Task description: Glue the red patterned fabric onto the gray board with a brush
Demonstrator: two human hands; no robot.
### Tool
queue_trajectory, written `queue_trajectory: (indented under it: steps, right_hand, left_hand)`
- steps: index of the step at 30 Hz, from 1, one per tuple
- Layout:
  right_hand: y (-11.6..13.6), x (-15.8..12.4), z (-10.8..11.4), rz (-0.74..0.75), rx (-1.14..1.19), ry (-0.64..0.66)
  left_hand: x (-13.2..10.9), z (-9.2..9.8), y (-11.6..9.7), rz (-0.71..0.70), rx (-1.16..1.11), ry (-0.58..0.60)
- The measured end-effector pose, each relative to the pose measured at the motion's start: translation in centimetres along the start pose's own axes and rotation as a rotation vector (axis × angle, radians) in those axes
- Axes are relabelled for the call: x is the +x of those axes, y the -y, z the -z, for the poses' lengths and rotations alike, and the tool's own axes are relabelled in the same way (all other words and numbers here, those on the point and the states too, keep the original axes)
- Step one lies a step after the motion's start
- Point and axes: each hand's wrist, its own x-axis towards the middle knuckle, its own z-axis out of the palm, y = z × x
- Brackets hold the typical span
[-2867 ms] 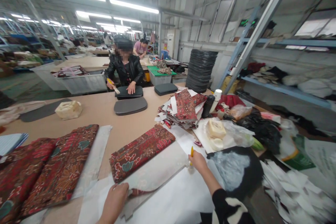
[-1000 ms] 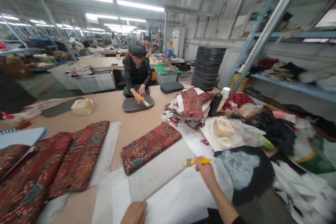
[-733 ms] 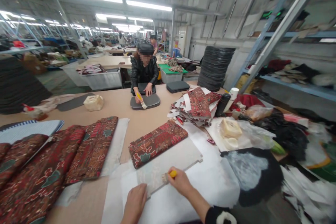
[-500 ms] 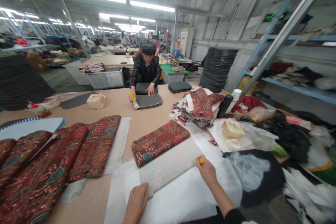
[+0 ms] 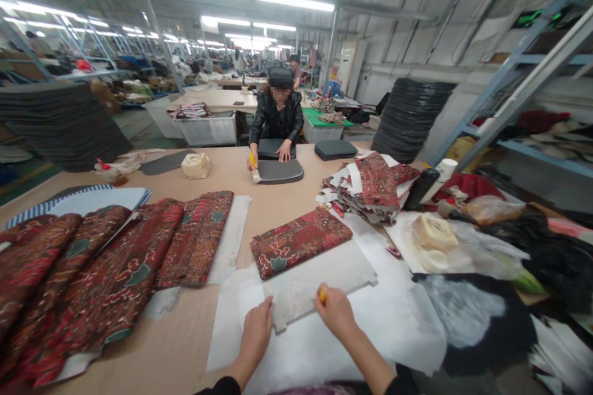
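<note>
My right hand (image 5: 334, 310) is closed around a yellow-handled brush (image 5: 322, 296) at the near edge of a pale grey panel (image 5: 319, 271). At the panel's left end rests my left hand (image 5: 258, 328), its fingers close together; whether they pinch the edge is unclear. The panel lies on white paper (image 5: 370, 333). Just beyond it sits a folded red-brown patterned fabric piece (image 5: 301, 241). The brush's bristles are mostly hidden by my right hand.
Patterned fabric pieces (image 5: 194, 241) spread over the left. A scrap pile (image 5: 370, 185), black bottle (image 5: 420, 190) and yellowish block (image 5: 434, 233) stand right. Across the table, a person (image 5: 278, 114) brushes a dark rounded panel (image 5: 280, 171). Black stacks (image 5: 410, 120) rise behind.
My right hand with the brush has moved left along the panel's near edge, closer to my left hand. The view has turned slightly left.
</note>
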Motion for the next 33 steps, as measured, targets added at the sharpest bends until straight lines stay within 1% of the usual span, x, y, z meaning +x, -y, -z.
queue_trajectory:
  steps: [3,4,6,8,10,13,15,18,22,26,28,29,31,33]
  right_hand:
    - [3.5,-0.6,-2.1,0.173,0.206,0.077]
    - [4.4,-0.8,-2.7,0.211,0.234,0.106]
    - [5.5,-1.1,-3.4,0.235,0.194,0.163]
    - [5.5,-1.3,-3.2,0.207,0.105,0.194]
    - [5.3,-1.5,-2.7,0.186,0.083,0.191]
    - [5.3,-1.5,-2.2,0.204,0.134,0.215]
    - [5.4,-1.3,-2.2,0.177,0.131,0.234]
    - [5.3,-0.8,-2.1,0.164,0.176,0.217]
    - [5.3,-0.5,-2.0,0.165,0.206,0.277]
    - [5.7,-0.6,-2.5,0.227,0.271,0.286]
    - [4.8,-0.3,-2.6,0.238,0.271,0.287]
    - [3.9,0.1,-2.4,0.218,0.262,0.276]
    - [0.6,1.2,-1.2,0.119,0.240,0.217]
    - [-3.8,2.3,0.9,-0.066,0.189,0.113]
  left_hand:
    - [0.5,0.0,0.1,0.052,-0.075,-0.019]
    - [0.6,0.0,0.2,0.068,-0.091,-0.026]
    - [0.8,0.1,0.2,0.086,-0.107,-0.031]
    - [0.8,0.1,0.1,0.090,-0.100,-0.030]
    - [0.7,0.1,-0.1,0.073,-0.078,-0.020]
    - [0.5,0.1,-0.3,0.037,-0.042,0.009]
    - [0.4,0.0,-0.5,0.020,-0.014,0.027]
    - [0.4,0.0,-0.7,0.006,0.044,0.051]
    - [0.5,0.3,-1.1,0.019,0.109,0.068]
    - [0.7,0.7,-1.6,0.019,0.155,0.093]
    - [0.8,0.9,-1.9,0.021,0.194,0.117]
    - [0.8,1.0,-2.0,0.013,0.220,0.136]
    - [0.8,1.2,-2.4,-0.032,0.288,0.176]
    - [0.7,1.4,-2.6,-0.093,0.365,0.208]
